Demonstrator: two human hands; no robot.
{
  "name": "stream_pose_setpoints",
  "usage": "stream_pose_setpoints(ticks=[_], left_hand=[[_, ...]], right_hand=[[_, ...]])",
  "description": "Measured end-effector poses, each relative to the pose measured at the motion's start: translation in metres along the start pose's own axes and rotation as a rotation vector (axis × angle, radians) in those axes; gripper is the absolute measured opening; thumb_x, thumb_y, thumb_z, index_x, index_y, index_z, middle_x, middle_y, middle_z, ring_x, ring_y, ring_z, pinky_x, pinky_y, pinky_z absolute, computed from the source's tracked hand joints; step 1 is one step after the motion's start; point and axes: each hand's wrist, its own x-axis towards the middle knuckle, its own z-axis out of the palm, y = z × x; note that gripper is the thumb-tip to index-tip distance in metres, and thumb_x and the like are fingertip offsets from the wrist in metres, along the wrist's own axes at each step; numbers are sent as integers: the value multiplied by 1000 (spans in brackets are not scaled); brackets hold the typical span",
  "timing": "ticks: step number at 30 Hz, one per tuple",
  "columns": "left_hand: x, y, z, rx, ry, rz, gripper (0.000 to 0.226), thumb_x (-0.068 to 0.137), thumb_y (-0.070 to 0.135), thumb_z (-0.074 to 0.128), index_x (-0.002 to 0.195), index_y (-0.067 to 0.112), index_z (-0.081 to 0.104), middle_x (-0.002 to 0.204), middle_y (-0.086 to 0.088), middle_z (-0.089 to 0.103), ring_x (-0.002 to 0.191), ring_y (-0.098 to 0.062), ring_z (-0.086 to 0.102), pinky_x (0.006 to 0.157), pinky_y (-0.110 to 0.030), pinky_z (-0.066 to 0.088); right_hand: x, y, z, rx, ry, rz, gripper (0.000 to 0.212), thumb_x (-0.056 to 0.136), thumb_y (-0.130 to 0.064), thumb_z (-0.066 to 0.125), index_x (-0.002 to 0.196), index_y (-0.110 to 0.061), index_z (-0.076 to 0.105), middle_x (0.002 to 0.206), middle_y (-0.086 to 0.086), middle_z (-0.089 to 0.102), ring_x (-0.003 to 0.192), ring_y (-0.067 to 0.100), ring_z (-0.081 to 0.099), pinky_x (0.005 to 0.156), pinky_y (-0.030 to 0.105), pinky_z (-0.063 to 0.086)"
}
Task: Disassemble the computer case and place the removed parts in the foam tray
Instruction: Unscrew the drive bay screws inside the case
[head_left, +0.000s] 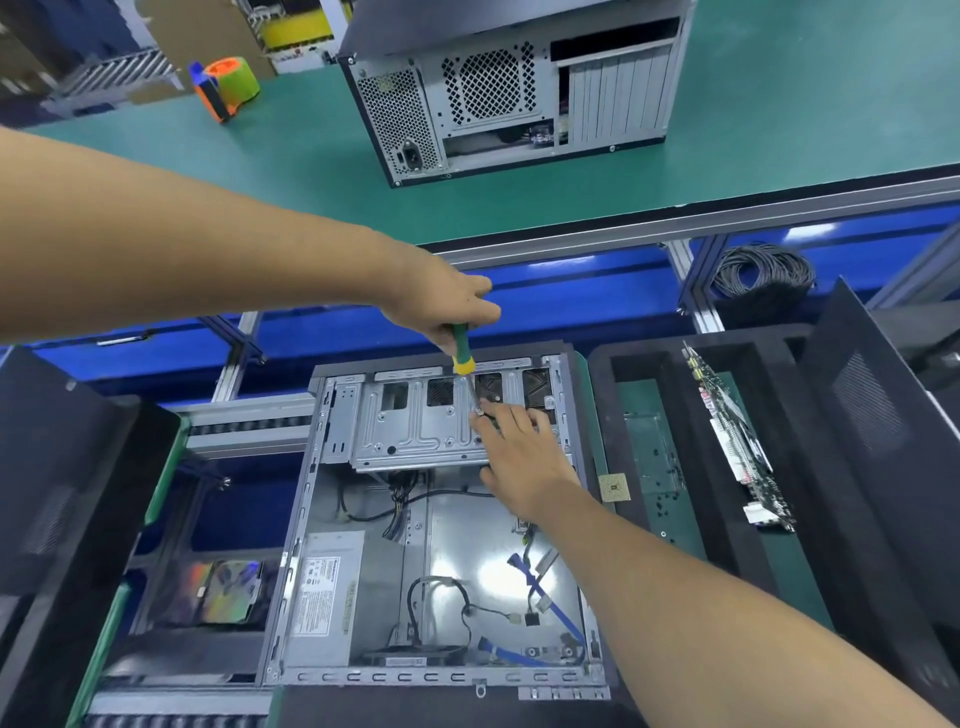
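Note:
An open grey computer case (332, 525) lies on its side in front of me, cables and a power supply (324, 587) inside. My left hand (441, 304) grips the green and yellow screwdriver (463, 358) from above, its tip down on the drive cage (410, 431) at the case's far end. My right hand (519, 457) reaches onto the cage, fingertips pinching at the screwdriver tip; whether they hold a screw is hidden. The black foam tray (789, 467) lies to the right, holding a circuit card (737, 441), a green board (654, 462) and a small CPU chip (614, 488).
A second closed computer case (509, 93) stands on the green bench beyond a blue conveyor. An orange and green tape dispenser (226, 85) sits far left. Black side panels lean at left (62, 509) and right (883, 431). A hard drive (223, 592) lies low left. Coiled cable (761, 273) sits far right.

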Motion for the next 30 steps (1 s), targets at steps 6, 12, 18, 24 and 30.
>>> stream_pose_setpoints(ticks=[6, 12, 18, 24, 30], left_hand=[[9, 0, 10, -209, 100, -110, 30, 102, 41, 57, 116, 15, 48, 115, -4, 48, 89, -30, 53, 72, -36, 39], [5, -1, 17, -432, 99, -153, 29, 99, 18, 63, 114, 16, 39, 115, -6, 33, 81, -37, 53, 82, -50, 47], [5, 12, 28, -307, 404, -282, 35, 96, 66, 49, 95, 31, 46, 83, 7, 55, 80, -21, 54, 61, -36, 37], [2, 19, 62, -821, 502, -206, 28, 93, 23, 64, 108, 32, 42, 109, 7, 42, 96, -19, 52, 88, -44, 48], [-2, 40, 80, -910, 790, -213, 25, 88, 57, 71, 101, 43, 54, 94, 10, 49, 81, -12, 52, 69, -37, 48]], right_hand=[[0, 0, 1, 20, 14, -5, 70, 94, -41, 57, 153, -21, 27, 161, 5, 26, 144, 25, 27, 113, 44, 22], [0, 1, 2, 26, 25, -16, 70, 94, -41, 58, 154, -21, 27, 162, 5, 26, 145, 26, 27, 115, 45, 23], [0, 1, -4, 23, -1, -19, 70, 97, -40, 55, 155, -18, 24, 163, 7, 21, 146, 28, 23, 116, 45, 21], [-2, 0, -5, 6, -2, -23, 69, 96, -39, 55, 155, -16, 26, 162, 8, 23, 145, 29, 25, 116, 45, 23], [0, 0, -2, -6, 6, -20, 69, 95, -40, 56, 153, -16, 27, 161, 10, 25, 144, 29, 26, 115, 46, 23]])
